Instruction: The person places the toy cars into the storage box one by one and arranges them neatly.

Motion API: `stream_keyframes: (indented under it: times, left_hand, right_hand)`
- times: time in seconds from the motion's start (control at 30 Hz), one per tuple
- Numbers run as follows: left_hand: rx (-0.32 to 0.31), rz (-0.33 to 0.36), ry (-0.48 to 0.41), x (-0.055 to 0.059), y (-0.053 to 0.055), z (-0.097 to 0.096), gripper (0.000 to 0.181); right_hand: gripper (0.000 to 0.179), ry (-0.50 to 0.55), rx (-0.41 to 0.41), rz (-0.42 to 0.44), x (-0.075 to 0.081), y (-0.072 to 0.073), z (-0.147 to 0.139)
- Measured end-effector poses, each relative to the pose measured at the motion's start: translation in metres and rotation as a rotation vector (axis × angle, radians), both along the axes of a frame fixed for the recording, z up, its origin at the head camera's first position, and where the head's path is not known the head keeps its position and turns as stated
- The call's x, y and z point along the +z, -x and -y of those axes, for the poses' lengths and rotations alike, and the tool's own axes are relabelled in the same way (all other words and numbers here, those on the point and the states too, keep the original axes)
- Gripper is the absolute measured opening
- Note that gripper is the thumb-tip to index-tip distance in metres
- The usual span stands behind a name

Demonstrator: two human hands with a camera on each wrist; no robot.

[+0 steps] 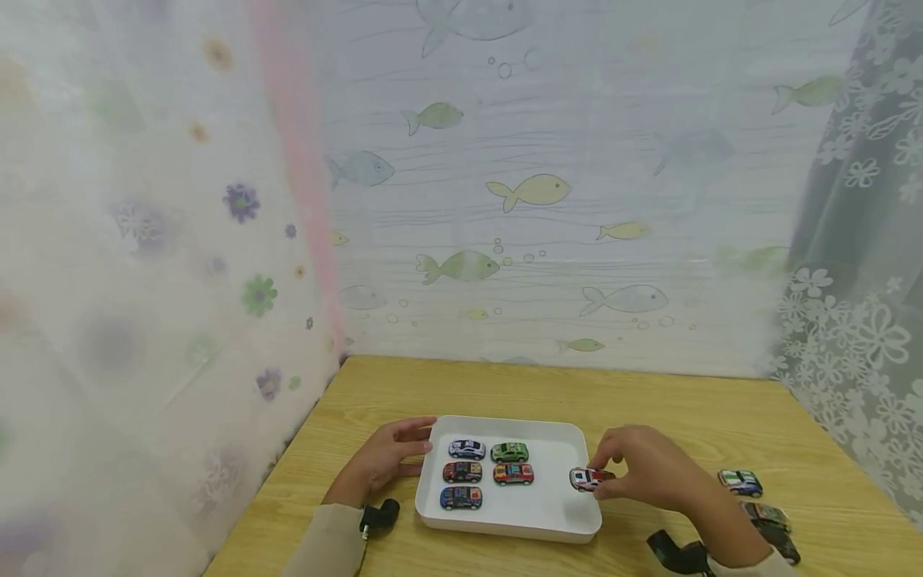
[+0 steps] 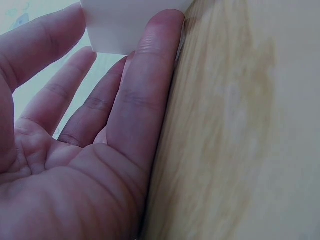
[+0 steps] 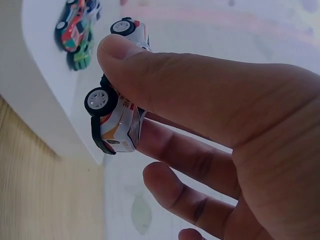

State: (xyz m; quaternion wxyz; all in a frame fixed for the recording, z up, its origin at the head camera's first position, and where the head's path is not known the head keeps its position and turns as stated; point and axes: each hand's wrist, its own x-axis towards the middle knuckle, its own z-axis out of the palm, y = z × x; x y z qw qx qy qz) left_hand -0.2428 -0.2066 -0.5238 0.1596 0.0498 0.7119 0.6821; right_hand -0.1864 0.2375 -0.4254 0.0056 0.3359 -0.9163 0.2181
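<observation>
Between thumb and fingers my right hand point(image 1: 645, 469) pinches a white toy car point(image 3: 120, 122) with red and orange markings, over the right rim of a white tray point(image 1: 537, 513). My left hand point(image 1: 385, 457) touches the tray's left end, its fingers fairly straight against the wall point(image 2: 117, 27). Two columns of toy cars stand inside on the left. The left column has a white-and-blue car point(image 1: 467, 449), a dark red car point(image 1: 462, 472) and a blue car point(image 1: 461, 498). Beside them are a green car point(image 1: 509, 452) and a red-and-yellow car point(image 1: 513, 474).
On the wooden table point(image 1: 577, 393), right of the tray, stands a white, green and blue toy car point(image 1: 740, 482). A greenish car point(image 1: 766, 515) and a dark car point(image 1: 782, 546) are partly hidden by my right forearm. Patterned curtains point(image 1: 534, 240) hang behind the table.
</observation>
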Motion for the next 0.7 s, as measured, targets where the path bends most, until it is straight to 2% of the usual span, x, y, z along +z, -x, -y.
stream_keyframes:
  times: [0.4,0.7]
  left_hand:
    - [-0.006,0.002,0.005,0.001,0.000,0.001,0.061]
    - [0.007,0.004,0.017,0.002,-0.001,0.000,0.061]
  right_hand:
    - [0.020,0.067,0.041,0.057,-0.005,0.009,0.022]
    - [0.020,0.054,0.030,0.073,-0.011,0.013,0.039]
